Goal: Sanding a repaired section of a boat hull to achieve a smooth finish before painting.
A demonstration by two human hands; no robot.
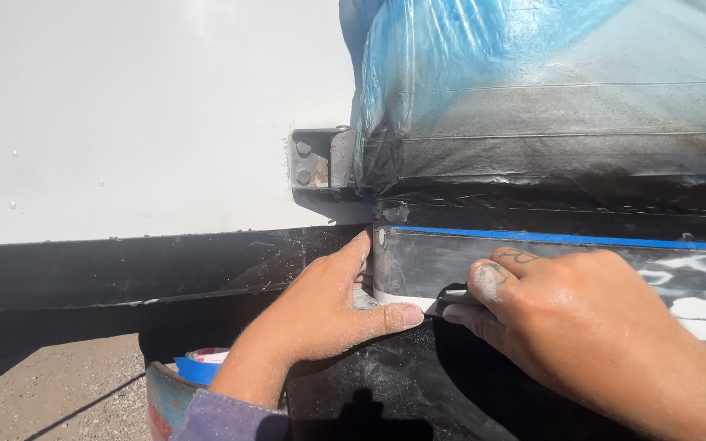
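My left hand (324, 306) presses on the lower edge of a black panel (426, 261), with its index finger up along the panel's left end and its thumb stretched right under the edge. My right hand (565, 314), dusted white, grips a small dark tool (444, 296) whose tip meets the panel's bottom edge beside my left thumb. A strip of blue tape (565, 238) runs along the top of the panel. Blue-tinted plastic sheeting (533, 90) covers the body above it.
A white painted panel (140, 114) fills the upper left, with a rusty bolted metal bracket (320, 159) at its right edge. A black frame rail (149, 265) runs below. A roll of blue tape (202, 366) sits on a round rim at the bottom. Gravel ground (59, 392) lies lower left.
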